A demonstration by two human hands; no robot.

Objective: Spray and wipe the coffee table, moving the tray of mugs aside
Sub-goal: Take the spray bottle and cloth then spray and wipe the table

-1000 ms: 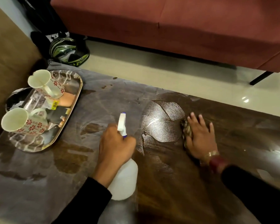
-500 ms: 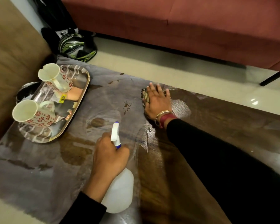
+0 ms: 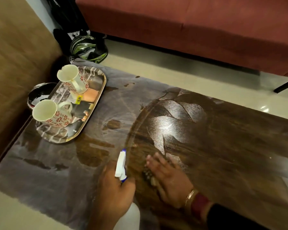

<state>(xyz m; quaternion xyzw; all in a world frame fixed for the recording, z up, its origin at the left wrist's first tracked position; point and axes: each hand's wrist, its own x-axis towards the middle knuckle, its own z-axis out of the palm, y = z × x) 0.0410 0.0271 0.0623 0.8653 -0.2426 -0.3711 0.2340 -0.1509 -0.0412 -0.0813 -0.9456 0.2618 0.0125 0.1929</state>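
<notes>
our left hand (image 3: 113, 191) is curled round the neck of the white spray bottle (image 3: 121, 165) at the near edge of the coffee table (image 3: 231, 146). just beside it, our right hand (image 3: 170, 181) presses a cloth (image 3: 148, 175) onto the wet wood, its fingers straight and motion-blurred. the tray (image 3: 60, 135) sits at the table's left end, bearing a near mug (image 3: 51, 113) and a far mug (image 3: 73, 80). beyond lie a helmet (image 3: 88, 47) and a red sofa (image 3: 189, 30).

Tray (image 3: 94, 77) with two mugs (image 3: 73, 78) blocks the coffee table's (image 3: 231, 138) far-left corner, beside the brown sofa (image 3: 15, 63). Left hand (image 3: 114, 193) gripping the spray bottle (image 3: 120, 165) and right hand (image 3: 170, 180) flat on the cloth (image 3: 147, 174) crowd the near edge, just beside each other. Open tabletop runs right of them.
</notes>
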